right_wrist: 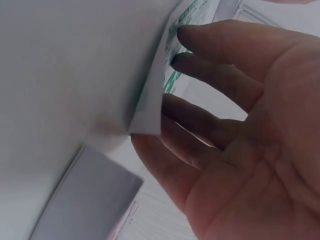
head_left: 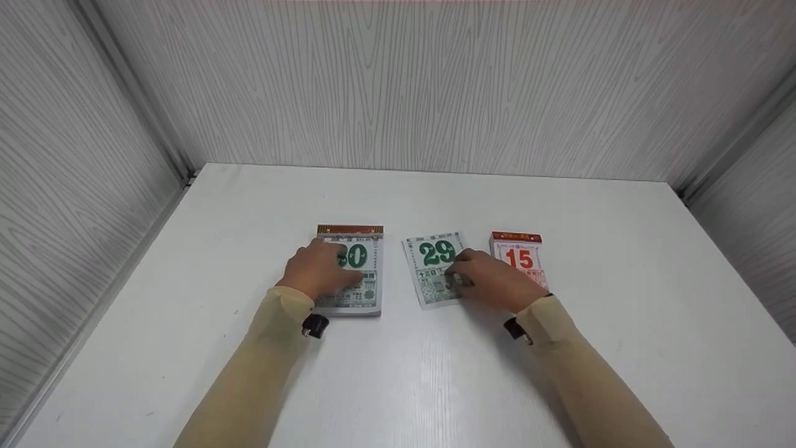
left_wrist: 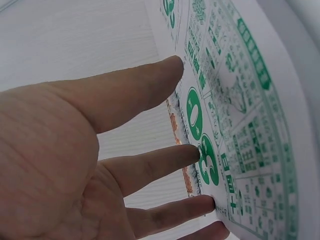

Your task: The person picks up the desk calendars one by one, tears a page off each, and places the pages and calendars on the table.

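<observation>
My left hand (head_left: 317, 269) rests on a thick tear-off calendar (head_left: 350, 298) with a brown top strip and green print, its "0" showing beside a partly covered digit. The thumb and fingertips (left_wrist: 189, 154) touch the page and stand apart. Right of it lies a loose calendar sheet (head_left: 429, 274) with a green "29", slightly tilted. My right hand (head_left: 494, 280) touches that sheet's right side. In the right wrist view the thumb and index finger (right_wrist: 215, 75) are at the printed face, with the other fingers by a lifted edge.
A smaller tear-off calendar (head_left: 522, 256) with a red top strip and a red "15" lies just beyond my right hand, which covers its lower part. The white table (head_left: 398, 386) is bounded by a grey wood-grain back panel (head_left: 398, 87) and side panels.
</observation>
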Demonstrator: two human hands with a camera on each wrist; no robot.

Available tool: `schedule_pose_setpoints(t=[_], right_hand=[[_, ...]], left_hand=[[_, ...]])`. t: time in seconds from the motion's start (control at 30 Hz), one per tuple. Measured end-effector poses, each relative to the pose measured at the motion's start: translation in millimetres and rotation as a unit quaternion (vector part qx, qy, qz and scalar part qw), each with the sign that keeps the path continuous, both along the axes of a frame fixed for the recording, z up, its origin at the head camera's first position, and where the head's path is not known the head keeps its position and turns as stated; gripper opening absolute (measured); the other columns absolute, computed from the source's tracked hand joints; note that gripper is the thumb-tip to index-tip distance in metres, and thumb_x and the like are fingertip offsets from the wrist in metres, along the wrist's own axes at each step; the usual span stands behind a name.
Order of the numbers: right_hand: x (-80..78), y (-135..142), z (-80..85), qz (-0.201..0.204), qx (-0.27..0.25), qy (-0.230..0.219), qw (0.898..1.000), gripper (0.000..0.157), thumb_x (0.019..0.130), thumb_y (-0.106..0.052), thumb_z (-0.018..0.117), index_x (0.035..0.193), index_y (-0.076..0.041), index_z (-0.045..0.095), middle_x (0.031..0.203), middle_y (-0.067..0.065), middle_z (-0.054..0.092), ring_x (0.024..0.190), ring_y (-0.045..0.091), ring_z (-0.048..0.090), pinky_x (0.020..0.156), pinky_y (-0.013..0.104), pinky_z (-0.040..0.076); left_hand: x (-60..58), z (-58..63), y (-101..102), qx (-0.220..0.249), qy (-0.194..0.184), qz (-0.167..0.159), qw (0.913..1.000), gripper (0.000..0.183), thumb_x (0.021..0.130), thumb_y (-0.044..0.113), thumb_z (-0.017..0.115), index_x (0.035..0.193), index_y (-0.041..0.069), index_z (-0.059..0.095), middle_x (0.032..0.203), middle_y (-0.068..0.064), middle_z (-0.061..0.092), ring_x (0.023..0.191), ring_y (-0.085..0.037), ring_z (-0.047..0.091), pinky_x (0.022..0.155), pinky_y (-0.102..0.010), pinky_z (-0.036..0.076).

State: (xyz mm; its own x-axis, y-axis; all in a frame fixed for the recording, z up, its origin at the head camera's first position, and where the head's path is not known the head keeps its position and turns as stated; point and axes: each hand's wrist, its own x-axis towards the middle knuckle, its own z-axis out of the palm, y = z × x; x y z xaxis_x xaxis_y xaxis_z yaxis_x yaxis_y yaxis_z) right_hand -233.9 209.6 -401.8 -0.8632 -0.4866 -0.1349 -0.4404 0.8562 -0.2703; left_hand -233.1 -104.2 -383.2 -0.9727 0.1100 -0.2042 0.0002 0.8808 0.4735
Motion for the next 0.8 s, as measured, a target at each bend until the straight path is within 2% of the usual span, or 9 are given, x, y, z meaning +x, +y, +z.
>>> schedule_pose_setpoints(t=[0.2,0.43,0.63,0.8], right_hand=[[4.9,-9,-2.5,0.028,-0.002,0.015,1.0,0.037,0.099,-0.019,0.072,0.135,-0.015,0.07,0.131,0.011,0.061,0.117,0.026,0.058,0.103,0.041,0.051],[9.1,-20,-4.9,0.021,0.003,0.003,1.0,0.046,0.093,-0.028,0.079,0.136,-0.018,0.069,0.134,0.007,0.06,0.117,0.022,0.057,0.1,0.038,0.052],[11.7,-27,-4.6,0.016,0.008,-0.002,1.0,0.049,0.091,-0.032,0.081,0.136,-0.021,0.069,0.133,0.004,0.059,0.114,0.018,0.057,0.098,0.037,0.054],[12.8,-26,0.1,0.016,0.006,0.0,1.0,0.057,0.09,-0.036,0.082,0.141,-0.018,0.065,0.135,0.004,0.059,0.115,0.018,0.059,0.101,0.037,0.054]], left_hand=[[0.0,-4.8,3,-0.01,0.011,0.007,0.9999,0.066,0.089,0.037,0.078,0.142,0.003,0.061,0.125,-0.019,0.06,0.106,-0.036,0.056,0.092,-0.051,0.05],[0.3,-6.5,7,-0.024,0.023,0.016,0.9993,0.069,0.083,0.031,0.086,0.141,0.003,0.062,0.131,-0.023,0.057,0.113,-0.039,0.056,0.097,-0.055,0.049],[0.1,-5.0,8,-0.025,0.023,0.021,0.9992,0.069,0.083,0.03,0.087,0.141,0.002,0.062,0.131,-0.022,0.058,0.112,-0.038,0.056,0.097,-0.054,0.049],[3.3,5.0,17,-0.031,0.052,0.032,0.9976,0.067,0.087,0.033,0.082,0.142,0.001,0.06,0.138,-0.025,0.056,0.119,-0.041,0.055,0.099,-0.056,0.049]])
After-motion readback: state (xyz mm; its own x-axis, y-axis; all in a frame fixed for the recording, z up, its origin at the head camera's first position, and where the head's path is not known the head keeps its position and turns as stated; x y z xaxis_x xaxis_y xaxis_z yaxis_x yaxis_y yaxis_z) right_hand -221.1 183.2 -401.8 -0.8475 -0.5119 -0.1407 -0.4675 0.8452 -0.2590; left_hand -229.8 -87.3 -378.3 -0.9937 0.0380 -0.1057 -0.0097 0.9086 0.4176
